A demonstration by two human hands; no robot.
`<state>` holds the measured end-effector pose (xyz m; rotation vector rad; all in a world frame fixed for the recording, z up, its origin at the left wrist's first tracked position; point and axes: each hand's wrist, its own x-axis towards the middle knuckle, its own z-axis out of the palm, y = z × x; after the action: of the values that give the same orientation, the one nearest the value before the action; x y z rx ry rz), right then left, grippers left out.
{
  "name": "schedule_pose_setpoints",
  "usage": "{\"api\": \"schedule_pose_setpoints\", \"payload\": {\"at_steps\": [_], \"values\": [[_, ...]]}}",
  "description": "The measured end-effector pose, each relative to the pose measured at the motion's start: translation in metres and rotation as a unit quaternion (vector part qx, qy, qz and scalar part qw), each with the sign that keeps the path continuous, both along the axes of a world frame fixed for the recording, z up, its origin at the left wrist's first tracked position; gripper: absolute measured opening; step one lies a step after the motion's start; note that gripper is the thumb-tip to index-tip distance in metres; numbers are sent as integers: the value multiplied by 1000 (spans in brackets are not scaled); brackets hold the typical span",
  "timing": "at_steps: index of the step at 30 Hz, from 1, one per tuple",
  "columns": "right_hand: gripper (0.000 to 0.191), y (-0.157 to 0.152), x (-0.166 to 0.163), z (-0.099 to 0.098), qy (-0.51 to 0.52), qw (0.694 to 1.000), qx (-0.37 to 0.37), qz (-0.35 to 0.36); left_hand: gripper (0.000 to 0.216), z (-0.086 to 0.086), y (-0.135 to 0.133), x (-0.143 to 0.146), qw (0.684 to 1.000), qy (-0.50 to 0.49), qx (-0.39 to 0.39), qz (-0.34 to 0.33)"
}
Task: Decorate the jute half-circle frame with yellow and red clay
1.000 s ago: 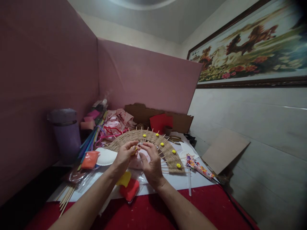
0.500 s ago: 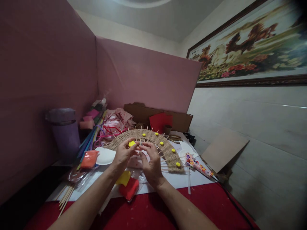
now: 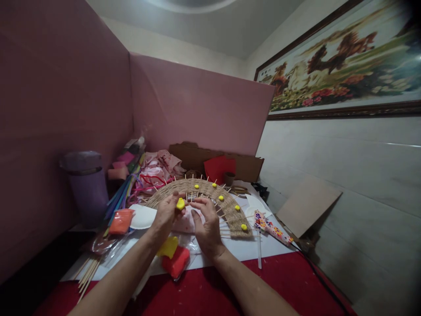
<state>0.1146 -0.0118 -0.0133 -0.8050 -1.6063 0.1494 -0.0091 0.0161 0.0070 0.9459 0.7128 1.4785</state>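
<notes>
My left hand [image 3: 167, 215] is closed on a lump of yellow clay [image 3: 180, 203], held up between thumb and fingers. Close to its right, my right hand [image 3: 208, 224] has loosely bent fingers, the thumb apart from the index finger; nothing shows between them. Behind both hands lies a woven twine arch [image 3: 241, 219] with thin sticks poking out along its edges. Several yellow clay dots sit on its right half. Below my hands are a flat yellow clay piece [image 3: 168, 247] and a red clay pack [image 3: 176, 262].
An orange clay pack [image 3: 121, 221] and a white paper plate [image 3: 143, 217] lie left. Loose sticks [image 3: 88, 274] are at the front left. A purple bin [image 3: 88, 188] stands far left. The flower-patterned glue gun [image 3: 271, 228] and its cord lie right. Cardboard [image 3: 250, 169] stands behind.
My fingertips have drawn slightly apart, and the yellow lump has turned and dropped a little in my left hand. The arch and the dots on it stay in place.
</notes>
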Motion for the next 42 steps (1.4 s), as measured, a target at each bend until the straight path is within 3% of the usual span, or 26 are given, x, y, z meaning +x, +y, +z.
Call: {"api": "schedule_pose_setpoints", "payload": {"at_steps": [5, 13, 18, 25, 28, 30, 33, 37, 39, 42], "values": [[22, 1, 1, 0, 9, 1000, -1, 3, 37, 2, 0, 0, 998, -53, -35, 5], [20, 5, 1, -5, 23, 1000, -3, -5, 34, -10, 6, -3, 1000, 15, -5, -5], [18, 5, 3, -5, -13, 1000, 5, -26, 33, -9, 4, -2, 1000, 25, 8, -12], [15, -1, 3, -3, -98, 995, 15, -11, 29, -4, 4, -5, 984, 85, 132, 79], [13, -2, 3, -3, -155, 988, 10, -20, 31, -3, 1, -4, 933, 206, 260, 137], [13, -1, 3, -3, -192, 981, 9, -17, 27, -3, 0, -3, 898, 275, 323, 121], [13, -2, 4, 0, -205, 979, 15, -4, 19, -1, 0, -5, 898, 294, 316, 81], [12, -3, 6, 2, -163, 986, 20, 13, 27, 2, 1, -8, 936, 187, 249, 162], [12, -4, 6, 3, -155, 988, 19, 23, 26, 3, 1, -8, 927, 191, 274, 171], [12, -3, 6, 3, -131, 991, 11, 29, 19, 2, 1, -8, 910, 250, 312, 112]]}}
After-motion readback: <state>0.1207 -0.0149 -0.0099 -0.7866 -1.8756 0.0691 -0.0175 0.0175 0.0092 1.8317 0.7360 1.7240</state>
